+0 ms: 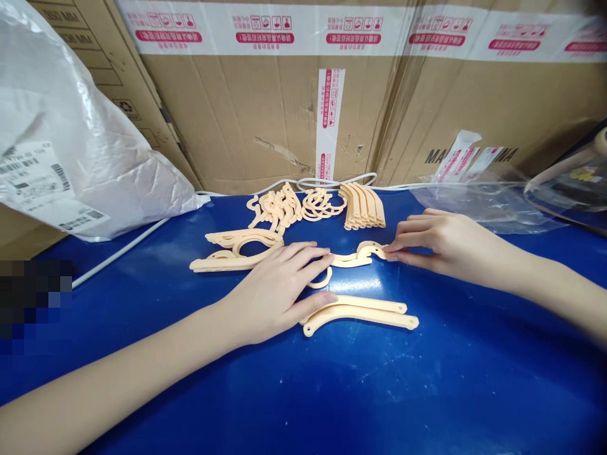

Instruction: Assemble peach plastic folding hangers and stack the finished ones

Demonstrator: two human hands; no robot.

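Right hand: Our right hand point(436, 243) has its fingers pinched on the right end of a cream, arched plastic piece with holes point(364, 246).
Arched piece: It sits between our hands on the glossy blue tabletop point(284, 398), its left side meeting a cream, flat curved plastic strip point(349, 261) — whether the two are joined, we cannot tell.
Left hand: Our left hand point(279, 294) lies palm down, fingers spread and thumb apart, fingertips at the strip's left end; we see it closed round nothing.
Near arms: By the left thumb lie two long, cream, bent plastic arms point(365, 314).
Cream plastic: We judge it light, stiff and smooth, a little slippery, weakest at the slim curves; we would hold the arched piece by its end and the strip flat near its middle.
Far side: Small cream plastic hooks point(284, 208), cream C-shaped loops point(320, 205) and a stack of curved cream arms point(364, 205).
Writing: On the brown cardboard carton point(455, 114) we read "MA" and "NA", the middle covered; the white-and-red printed tape point(303, 28) carries Chinese characters and handling icons. The white plastic bag's barcode label point(42, 183) is too small to read — no brand shows.
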